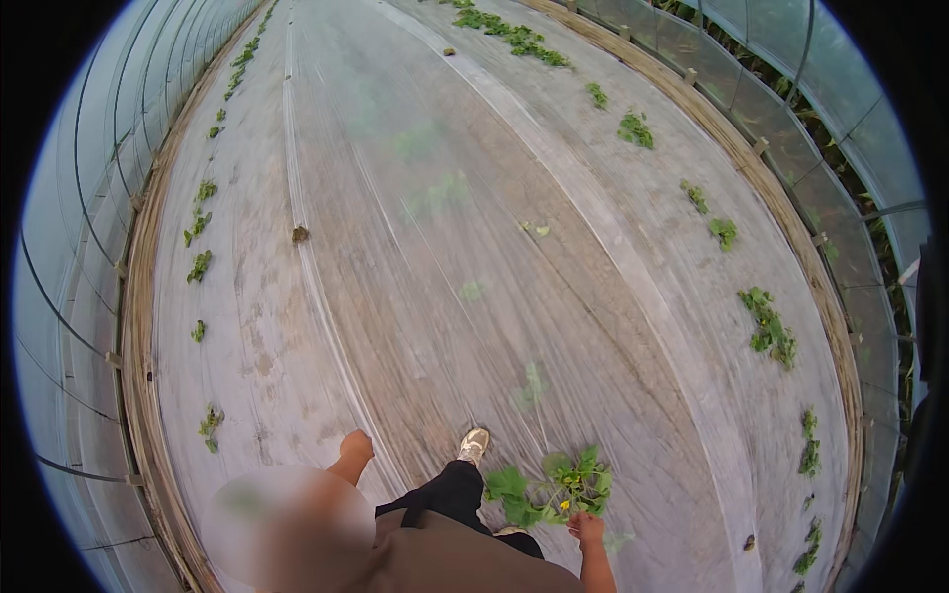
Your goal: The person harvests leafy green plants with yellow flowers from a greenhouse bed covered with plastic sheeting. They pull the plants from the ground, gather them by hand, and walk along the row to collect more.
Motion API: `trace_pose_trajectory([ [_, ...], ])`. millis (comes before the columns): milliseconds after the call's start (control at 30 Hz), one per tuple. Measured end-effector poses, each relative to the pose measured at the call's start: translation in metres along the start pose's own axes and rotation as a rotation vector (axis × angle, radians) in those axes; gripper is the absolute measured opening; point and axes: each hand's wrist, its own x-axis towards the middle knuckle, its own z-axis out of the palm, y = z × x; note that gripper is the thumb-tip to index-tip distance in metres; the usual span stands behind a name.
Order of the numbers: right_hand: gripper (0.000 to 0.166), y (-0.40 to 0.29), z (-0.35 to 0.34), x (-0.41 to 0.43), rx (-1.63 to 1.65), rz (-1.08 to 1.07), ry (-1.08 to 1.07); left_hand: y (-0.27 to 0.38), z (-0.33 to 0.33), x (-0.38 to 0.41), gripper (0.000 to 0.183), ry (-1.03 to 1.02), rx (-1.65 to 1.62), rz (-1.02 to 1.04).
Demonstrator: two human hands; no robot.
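My left hand (356, 446) hangs over the pale plastic film (296, 400), fingers curled, with nothing visible in it. My right hand (586, 525) is at the lower right, also with curled fingers. It overlaps the lower edge of a leafy vine plant (574, 482) with yellow flowers; whether it touches or grips a stem cannot be told. Between my hands are a dark trouser leg (452, 493) and a light shoe (474, 445) on the film. A blurred patch hides part of the view beside my left forearm.
Low green plants form rows along the left (199, 265) and right (769, 326) sides. Some leaves (531, 387) show dimly through the film. Clods (299, 234) lie on its seams. Wooden edging (137, 356) and curved, plastic-covered greenhouse walls (67, 222) bound the ground.
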Motion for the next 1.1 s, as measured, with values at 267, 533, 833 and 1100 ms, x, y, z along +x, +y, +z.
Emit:
trace_pose_trajectory([
  [267,0.020,0.003,0.017,-0.046,0.158,-0.028,0.034,0.069,-0.018,0.010,0.028,-0.298,0.476,0.363],
  [533,0.012,0.161,-0.053,-0.118,0.372,0.115,0.550,0.213,-0.014,0.002,0.027,-0.205,0.105,0.695],
  [833,0.011,0.362,0.001,-0.258,0.989,0.584,0.623,0.296,0.028,-0.002,0.027,0.185,0.705,1.081],
  [1100,0.010,0.436,-0.029,-0.308,0.939,0.634,0.458,0.370,0.157,-0.191,0.029,-0.084,0.602,0.995],
])
